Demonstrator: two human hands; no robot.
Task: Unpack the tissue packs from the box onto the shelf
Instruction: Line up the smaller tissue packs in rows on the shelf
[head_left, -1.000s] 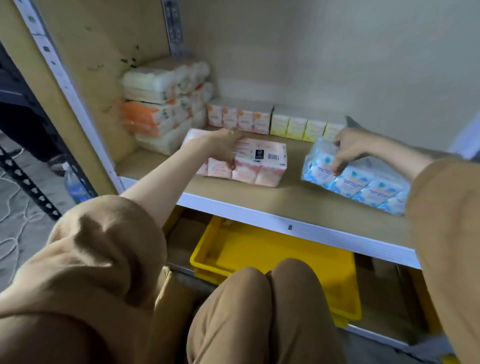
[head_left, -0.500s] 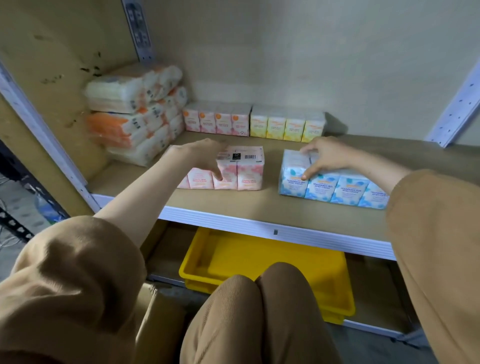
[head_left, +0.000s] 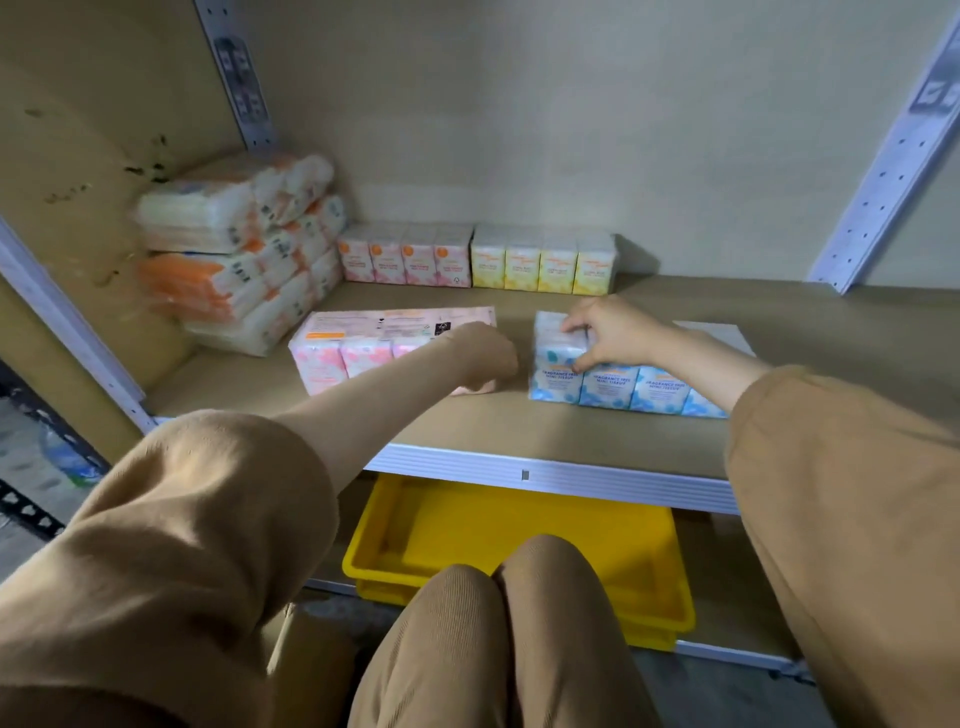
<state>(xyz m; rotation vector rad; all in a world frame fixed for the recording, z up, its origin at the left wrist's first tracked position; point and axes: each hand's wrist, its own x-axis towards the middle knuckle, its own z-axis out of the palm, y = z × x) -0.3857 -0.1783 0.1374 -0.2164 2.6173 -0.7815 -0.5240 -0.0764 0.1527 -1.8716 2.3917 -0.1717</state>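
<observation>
Head view. Pink pack (head_left: 353, 348) and blue pack (head_left: 608, 382) sit side by side near the front edge of the shelf (head_left: 467, 421), not touching.

Left hand (head_left: 485, 356) lies curled at the pink pack's right end; grip unclear. Right hand (head_left: 608, 332) pinches the blue pack's left end.

Back-edge row (head_left: 475, 260) and left-back-corner stack (head_left: 234, 249) are already placed.

Judged well along. Box (head_left: 306, 670) contents are hidden, so the remainder is unknown.

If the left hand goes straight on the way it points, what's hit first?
Likely the left end of the blue tissue pack, which the right hand grips; depth unclear.
</observation>
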